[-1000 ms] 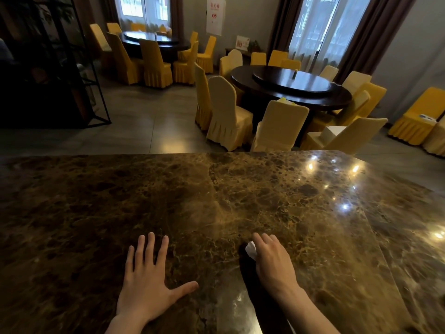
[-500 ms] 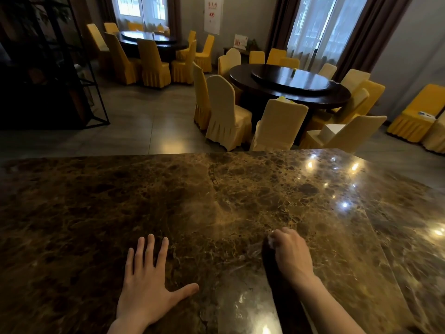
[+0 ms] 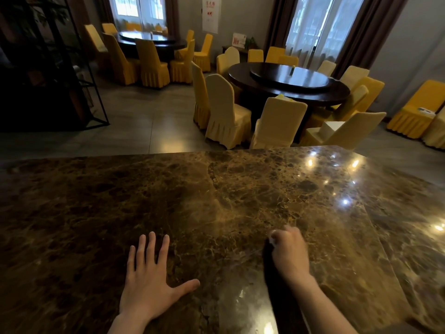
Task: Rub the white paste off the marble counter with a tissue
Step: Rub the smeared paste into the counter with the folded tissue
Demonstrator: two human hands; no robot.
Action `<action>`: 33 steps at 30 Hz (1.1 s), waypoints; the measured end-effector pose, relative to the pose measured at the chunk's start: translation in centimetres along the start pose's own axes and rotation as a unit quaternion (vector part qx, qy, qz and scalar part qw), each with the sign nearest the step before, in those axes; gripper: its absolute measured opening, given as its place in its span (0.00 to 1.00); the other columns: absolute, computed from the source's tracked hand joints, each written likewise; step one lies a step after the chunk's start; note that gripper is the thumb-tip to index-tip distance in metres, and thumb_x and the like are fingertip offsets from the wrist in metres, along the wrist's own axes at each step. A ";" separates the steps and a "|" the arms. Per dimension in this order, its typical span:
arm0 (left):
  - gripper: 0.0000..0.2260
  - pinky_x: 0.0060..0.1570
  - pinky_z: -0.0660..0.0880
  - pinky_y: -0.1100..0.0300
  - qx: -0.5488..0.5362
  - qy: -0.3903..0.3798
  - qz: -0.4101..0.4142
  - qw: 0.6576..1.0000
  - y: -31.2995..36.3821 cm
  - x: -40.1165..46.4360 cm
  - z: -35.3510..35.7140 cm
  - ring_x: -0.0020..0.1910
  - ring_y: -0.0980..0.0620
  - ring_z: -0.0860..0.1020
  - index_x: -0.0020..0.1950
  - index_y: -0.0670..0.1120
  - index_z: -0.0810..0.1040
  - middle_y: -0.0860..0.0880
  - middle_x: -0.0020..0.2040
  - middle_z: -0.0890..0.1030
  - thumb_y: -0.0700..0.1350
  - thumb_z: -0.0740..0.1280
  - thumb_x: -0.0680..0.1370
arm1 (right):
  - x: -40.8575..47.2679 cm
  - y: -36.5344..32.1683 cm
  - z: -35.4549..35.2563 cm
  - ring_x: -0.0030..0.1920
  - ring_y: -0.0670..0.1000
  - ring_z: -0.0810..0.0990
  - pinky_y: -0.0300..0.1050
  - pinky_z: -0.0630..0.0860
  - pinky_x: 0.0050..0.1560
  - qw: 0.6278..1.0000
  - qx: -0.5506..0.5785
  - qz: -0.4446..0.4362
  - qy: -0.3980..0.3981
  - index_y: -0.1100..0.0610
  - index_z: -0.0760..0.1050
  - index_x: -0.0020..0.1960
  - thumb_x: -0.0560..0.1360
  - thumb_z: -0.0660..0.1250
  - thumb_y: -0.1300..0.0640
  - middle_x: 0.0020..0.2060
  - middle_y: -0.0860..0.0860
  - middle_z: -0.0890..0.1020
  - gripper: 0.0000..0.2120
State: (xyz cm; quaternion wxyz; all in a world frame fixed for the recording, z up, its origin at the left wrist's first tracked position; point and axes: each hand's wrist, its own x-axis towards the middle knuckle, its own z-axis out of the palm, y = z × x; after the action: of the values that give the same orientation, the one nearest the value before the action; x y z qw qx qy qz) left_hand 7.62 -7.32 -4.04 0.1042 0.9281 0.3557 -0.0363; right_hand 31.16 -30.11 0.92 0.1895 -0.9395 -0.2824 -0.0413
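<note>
1. The left hand (image 3: 149,283) lies flat, palm down, on the marble counter (image 3: 96,213), holding nothing. Its 4 fingers point away from the person toward the far edge, and the thumb splays out to the right.
2. The right hand (image 3: 289,254) is blurred and curled into a loose fist, knuckles up, pressed down on the stone to the right of the left hand and well apart from it.
3. A small pale scrap of the tissue (image 3: 272,241) peeks out at the left side of that fist, under the curled fingers, touching the stone. So little of it shows that its long axis and the way it points cannot be told.
4. A faint pale haze (image 3: 204,206) lies on the marble beyond and between the 2 hands; whether this is paste or glare cannot be told.
5. Past the far edge stands a round dark dining table (image 3: 289,85) ringed with yellow-covered chairs (image 3: 226,112).
</note>
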 end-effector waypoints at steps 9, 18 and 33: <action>0.62 0.79 0.29 0.41 0.007 -0.009 0.003 1.000 0.0 0.2 0.0 0.78 0.45 0.23 0.78 0.55 0.25 0.46 0.80 0.26 0.90 0.38 0.56 | -5.6 -6.7 3.6 0.41 0.45 0.68 0.35 0.59 0.35 0.983 0.045 -0.171 -0.058 0.49 0.78 0.40 0.73 0.71 0.60 0.36 0.43 0.71 0.06; 0.62 0.79 0.29 0.41 0.000 -0.010 0.001 1.000 0.1 0.2 0.1 0.78 0.44 0.23 0.78 0.55 0.26 0.46 0.80 0.26 0.91 0.39 0.56 | -2.5 -3.9 1.2 0.45 0.48 0.73 0.40 0.66 0.42 1.000 0.018 -0.007 0.002 0.53 0.82 0.42 0.76 0.67 0.61 0.41 0.47 0.77 0.08; 0.62 0.79 0.29 0.40 0.006 -0.017 0.002 1.000 0.0 0.2 -0.1 0.77 0.45 0.22 0.78 0.54 0.26 0.45 0.80 0.25 0.91 0.39 0.56 | -1.2 -11.3 2.2 0.44 0.44 0.76 0.42 0.76 0.46 0.986 0.130 -0.099 -0.045 0.51 0.84 0.44 0.76 0.69 0.57 0.41 0.44 0.80 0.06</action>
State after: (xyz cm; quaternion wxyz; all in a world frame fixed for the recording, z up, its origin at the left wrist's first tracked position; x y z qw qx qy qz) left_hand 7.78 -7.15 -3.96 0.1048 0.9284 0.3523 -0.0538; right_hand 23.86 -21.21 2.40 0.2923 -0.8751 -0.3851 0.0196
